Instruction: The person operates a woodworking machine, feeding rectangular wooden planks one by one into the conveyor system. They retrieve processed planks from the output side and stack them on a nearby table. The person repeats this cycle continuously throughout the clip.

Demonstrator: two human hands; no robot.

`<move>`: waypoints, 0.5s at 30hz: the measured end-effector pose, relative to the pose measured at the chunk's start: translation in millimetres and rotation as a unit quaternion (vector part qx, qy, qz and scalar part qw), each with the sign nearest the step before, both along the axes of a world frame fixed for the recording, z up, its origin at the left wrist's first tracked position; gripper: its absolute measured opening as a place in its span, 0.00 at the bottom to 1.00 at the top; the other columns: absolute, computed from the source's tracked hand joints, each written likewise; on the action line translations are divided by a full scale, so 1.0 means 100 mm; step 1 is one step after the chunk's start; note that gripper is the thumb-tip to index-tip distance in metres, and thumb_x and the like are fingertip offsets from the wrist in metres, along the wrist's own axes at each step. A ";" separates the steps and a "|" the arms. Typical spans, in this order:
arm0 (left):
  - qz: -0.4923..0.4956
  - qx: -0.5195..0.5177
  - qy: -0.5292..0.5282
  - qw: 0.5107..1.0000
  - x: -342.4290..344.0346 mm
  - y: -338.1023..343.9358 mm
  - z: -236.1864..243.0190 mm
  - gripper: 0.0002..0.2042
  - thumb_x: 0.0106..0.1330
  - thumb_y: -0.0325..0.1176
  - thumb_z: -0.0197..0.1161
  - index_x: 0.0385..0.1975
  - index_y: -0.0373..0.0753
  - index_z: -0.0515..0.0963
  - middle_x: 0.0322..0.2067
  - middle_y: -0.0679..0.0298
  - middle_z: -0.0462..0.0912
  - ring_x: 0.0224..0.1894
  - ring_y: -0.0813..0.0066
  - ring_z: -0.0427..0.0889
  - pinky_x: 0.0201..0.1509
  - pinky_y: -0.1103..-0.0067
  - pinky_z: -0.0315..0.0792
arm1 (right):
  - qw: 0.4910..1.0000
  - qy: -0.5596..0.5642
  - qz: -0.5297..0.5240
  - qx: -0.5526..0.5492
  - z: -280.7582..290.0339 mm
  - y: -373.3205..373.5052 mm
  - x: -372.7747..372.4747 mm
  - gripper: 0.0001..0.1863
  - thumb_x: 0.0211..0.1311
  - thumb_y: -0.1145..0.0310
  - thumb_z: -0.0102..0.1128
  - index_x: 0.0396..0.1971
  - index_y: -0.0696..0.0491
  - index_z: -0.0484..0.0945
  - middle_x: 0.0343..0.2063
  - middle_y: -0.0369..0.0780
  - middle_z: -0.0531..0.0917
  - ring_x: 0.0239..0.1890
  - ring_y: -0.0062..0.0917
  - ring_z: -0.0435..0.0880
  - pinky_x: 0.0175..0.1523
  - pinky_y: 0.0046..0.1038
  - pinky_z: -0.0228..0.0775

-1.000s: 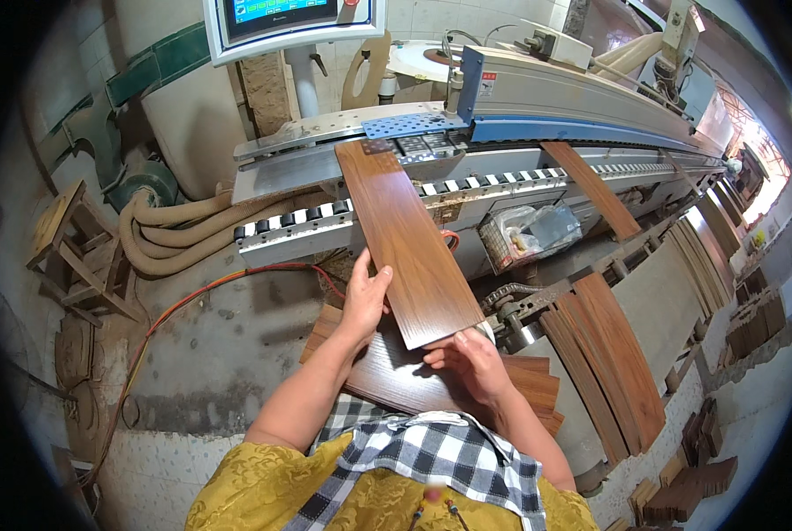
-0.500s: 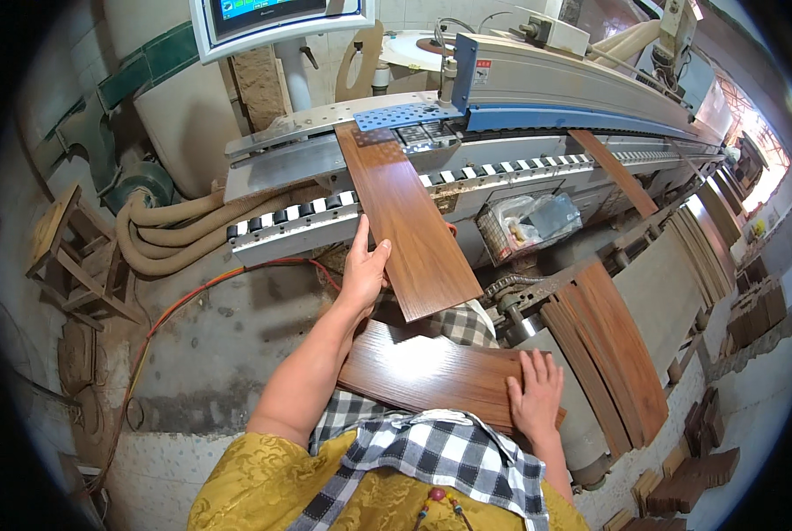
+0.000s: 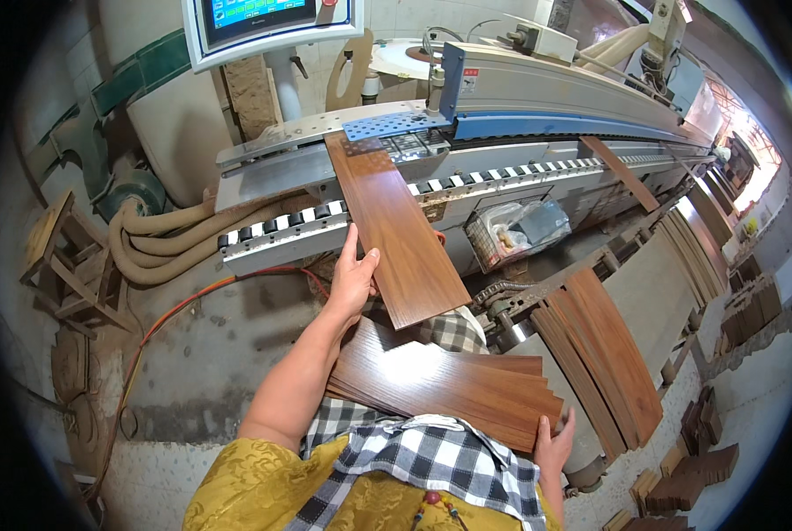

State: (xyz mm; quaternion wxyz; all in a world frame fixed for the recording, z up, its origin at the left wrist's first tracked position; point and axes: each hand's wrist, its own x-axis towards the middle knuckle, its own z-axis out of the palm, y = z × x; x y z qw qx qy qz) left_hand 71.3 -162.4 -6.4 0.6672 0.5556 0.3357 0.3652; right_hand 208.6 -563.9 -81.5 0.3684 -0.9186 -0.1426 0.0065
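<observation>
moved to five o'clock, the right hand (image 3: 553,446) is loosely uncurled by the pile (image 3: 444,385); the left hand (image 3: 349,285) grips the board (image 3: 402,232) at its eight-o'clock edge.

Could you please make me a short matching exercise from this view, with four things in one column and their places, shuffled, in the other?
Column one
1. Left hand
2. Right hand
3. Wire basket
4. Wooden stool

Column two
A. Left of the beige hoses
B. At the right end of the fanned planks nearest the checked cloth
C. Below the row of rollers in the picture
D. At the left edge of the board that lies across the rollers

Right pairs: 1-D, 2-B, 3-C, 4-A.
</observation>
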 end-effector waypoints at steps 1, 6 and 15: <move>-0.002 0.000 0.000 1.000 0.00 0.00 0.00 0.33 0.67 0.32 0.50 0.67 0.45 0.39 0.29 0.66 0.77 0.21 0.87 0.67 0.19 0.86 0.60 | 0.999 0.030 -0.008 0.016 -0.14 -0.10 0.03 0.23 0.57 0.65 0.58 0.49 0.63 0.68 0.39 0.48 0.77 0.40 0.33 0.75 0.48 0.31 0.66; -0.013 -0.004 -0.006 1.000 -0.01 0.00 0.01 0.33 0.67 0.33 0.50 0.67 0.45 0.39 0.27 0.67 0.75 0.21 0.87 0.67 0.20 0.86 0.61 | 0.980 0.119 0.020 0.156 -0.39 -0.26 0.14 0.13 0.59 0.66 0.57 0.36 0.61 0.73 0.24 0.36 0.77 0.28 0.19 0.71 0.36 0.23 0.66; -0.013 -0.005 0.015 1.000 0.16 0.03 -0.03 0.31 0.68 0.32 0.48 0.67 0.47 0.41 0.21 0.70 0.71 0.17 0.87 0.63 0.19 0.87 0.59 | 0.803 0.436 -0.026 0.406 -0.10 -0.31 0.45 0.19 0.56 0.60 0.60 0.42 0.57 0.73 0.38 0.41 0.78 0.39 0.29 0.79 0.44 0.32 0.72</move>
